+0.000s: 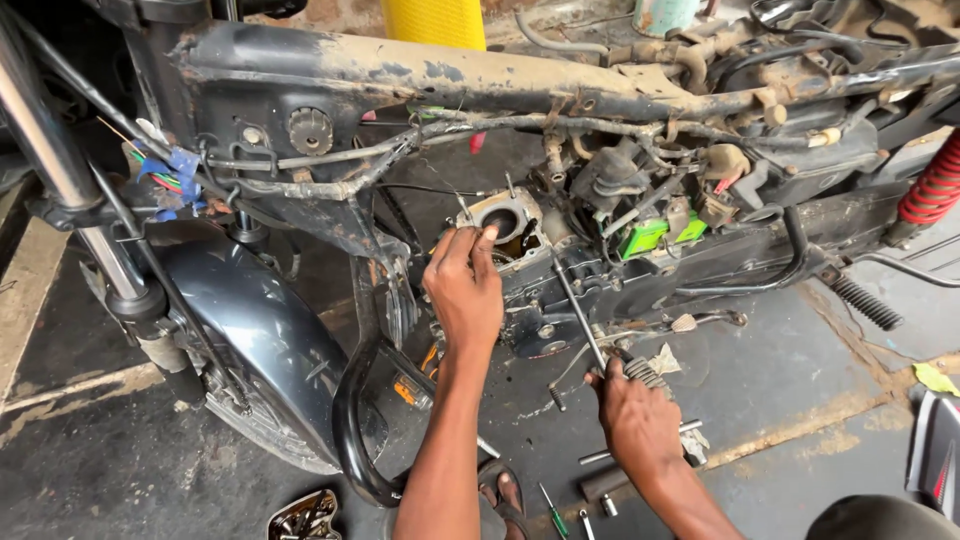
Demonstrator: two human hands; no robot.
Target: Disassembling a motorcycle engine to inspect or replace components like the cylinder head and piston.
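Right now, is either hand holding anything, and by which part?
The right hand grips a long metal rod tool at its ridged handle end. The left hand holds nothing clear, fingertips at the open engine cylinder.

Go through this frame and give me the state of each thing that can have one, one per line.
Left hand: fingertips resting at the open engine bore.
Right hand: gripping a long rod tool.
Engine bore: open, uncovered.
Frame: stripped, dirty.
Front fender: mounted.
Red shock spring: mounted.
Screwdriver: lying on floor.
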